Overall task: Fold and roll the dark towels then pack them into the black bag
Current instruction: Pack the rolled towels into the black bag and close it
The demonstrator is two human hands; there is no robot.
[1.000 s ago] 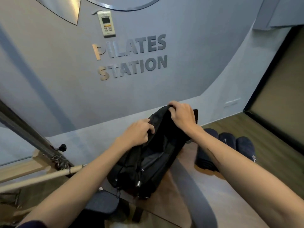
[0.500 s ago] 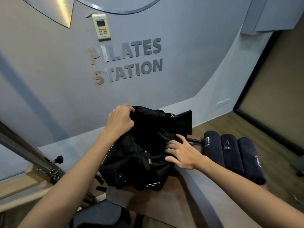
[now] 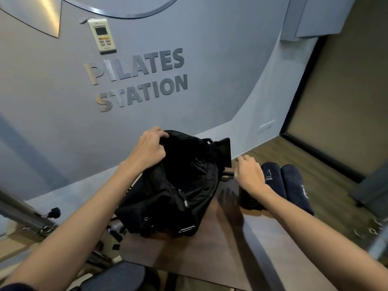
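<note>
Bag: black bag [image 3: 178,185] sits near the far edge of the wooden platform [image 3: 199,253], mouth up and gaping; soft, floppy fabric that looks to sag wherever it is let go
Left hand: left hand [image 3: 148,149] has its fingers curled over the bag's far-left rim, gripping the cloth and holding the mouth open
Right hand: right hand [image 3: 249,175] lies on the nearest rolled towel [image 3: 248,199], fingers bent down over its far end — blurred, so I cannot tell whether it grips yet
Towels: soft, light, thick — likely to unroll if taken by a loose end; best clasped around the middle of the roll
Place: rolls lie side by side, right of the bag
Count: three rolls, one bag — the other two rolls [image 3: 294,185] untouched
</note>
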